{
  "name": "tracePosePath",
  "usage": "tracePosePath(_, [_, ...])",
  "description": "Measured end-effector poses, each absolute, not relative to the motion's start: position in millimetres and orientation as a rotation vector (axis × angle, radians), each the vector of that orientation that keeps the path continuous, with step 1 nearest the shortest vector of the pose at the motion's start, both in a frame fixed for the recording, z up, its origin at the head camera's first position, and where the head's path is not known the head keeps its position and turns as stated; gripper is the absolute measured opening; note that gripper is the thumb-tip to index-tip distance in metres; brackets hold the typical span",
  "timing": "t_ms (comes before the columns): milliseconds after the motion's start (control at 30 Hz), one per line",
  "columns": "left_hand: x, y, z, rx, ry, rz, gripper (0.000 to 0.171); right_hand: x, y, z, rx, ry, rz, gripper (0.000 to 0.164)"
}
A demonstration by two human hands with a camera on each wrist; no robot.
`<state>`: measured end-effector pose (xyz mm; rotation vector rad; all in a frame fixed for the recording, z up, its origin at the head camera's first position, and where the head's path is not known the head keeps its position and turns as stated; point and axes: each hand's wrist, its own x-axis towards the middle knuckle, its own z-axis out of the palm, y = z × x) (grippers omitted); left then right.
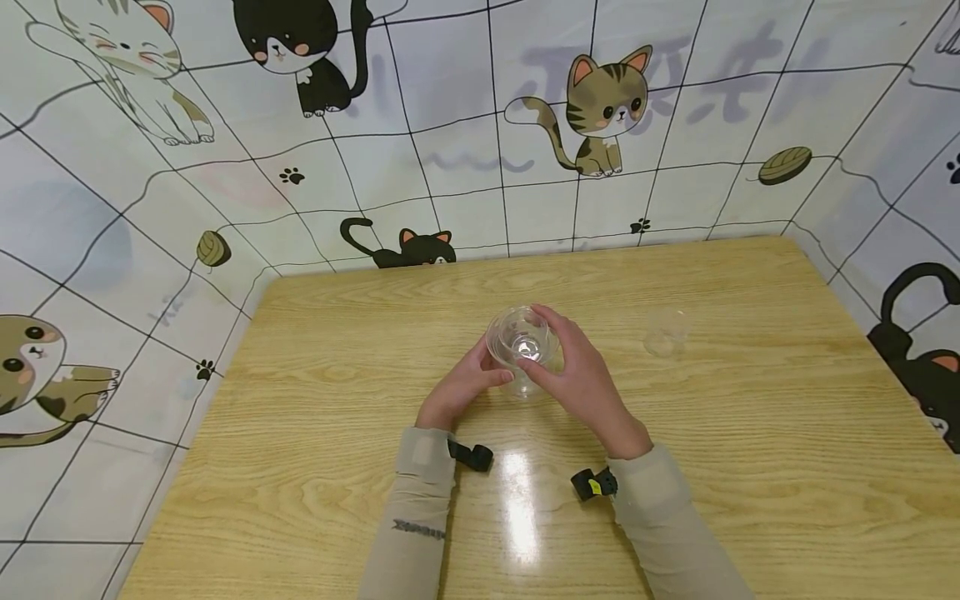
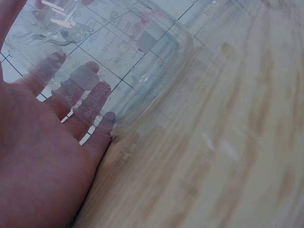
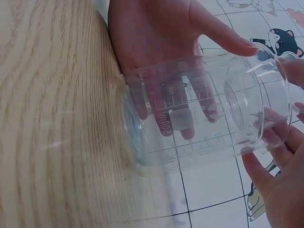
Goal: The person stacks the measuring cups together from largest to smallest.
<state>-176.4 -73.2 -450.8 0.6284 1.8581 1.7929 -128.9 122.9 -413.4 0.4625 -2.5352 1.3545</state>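
Note:
A clear glass beaker [image 3: 185, 114] with printed volume marks stands upright on the wooden table. My left hand [image 1: 465, 379] wraps its side, the fingers spread behind the glass and the thumb near the top. In the left wrist view, that palm [image 2: 38, 156] faces the beaker wall [image 2: 128, 52]. A smaller clear round vessel [image 3: 275, 90] sits in the beaker's mouth, its rim above the beaker's. My right hand [image 1: 577, 375] grips this vessel by the rim from the right, thumb at the near side and fingers at the far side.
A faint clear object [image 1: 666, 337] lies on the table [image 1: 750, 433] to the right of the hands. Walls with cat drawings [image 1: 450, 183] rise behind the table and at both sides. Black wrist cameras [image 1: 472, 456] sit on both cuffs.

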Motion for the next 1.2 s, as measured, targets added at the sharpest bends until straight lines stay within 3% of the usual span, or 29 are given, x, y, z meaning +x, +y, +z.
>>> tracePosePath(400, [-186.2,-73.4,-471.8,0.624,1.848,1.825,0.076,-128.4,122.6,-412.6,0.477,-2.527,1.323,0.056])
tracePosePath(700, [-177.2,-72.3,-449.4,0.65,1.823,1.801,0.077,-128.8,125.8,-410.9,0.511,-2.502,1.307,0.051])
tracePosePath(1200, [-175.8,-73.5,-449.1,0.641,1.824,1.803,0.078,-131.9,122.7,-414.7,0.642,-2.465,1.07,0.037])
